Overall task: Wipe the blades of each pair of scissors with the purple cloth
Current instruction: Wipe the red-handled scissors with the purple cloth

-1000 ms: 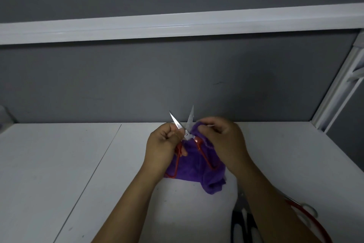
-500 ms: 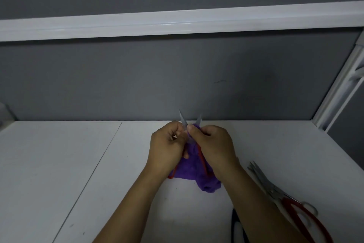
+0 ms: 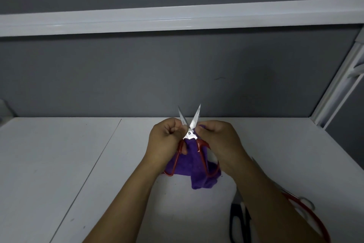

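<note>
Red-handled scissors (image 3: 190,126) are held upright over the white table, their two blades spread in a V with tips pointing up. My left hand (image 3: 166,142) grips the left handle loop, fingers curled round it near the pivot. My right hand (image 3: 218,140) pinches the purple cloth (image 3: 194,167) against the base of the right blade. The cloth hangs down behind the red handles and bunches on the table below them.
Black-handled scissors (image 3: 239,223) lie at the lower right, partly under my right forearm. Another pair with red handles (image 3: 303,213) lies further right. A grey back wall, a white shelf rail (image 3: 177,19) above and a white frame post (image 3: 340,83) on the right enclose the table (image 3: 59,164).
The blades have opened wider into a V. My right hand with the cloth has slid down from the blade tips to the base near the pivot.
</note>
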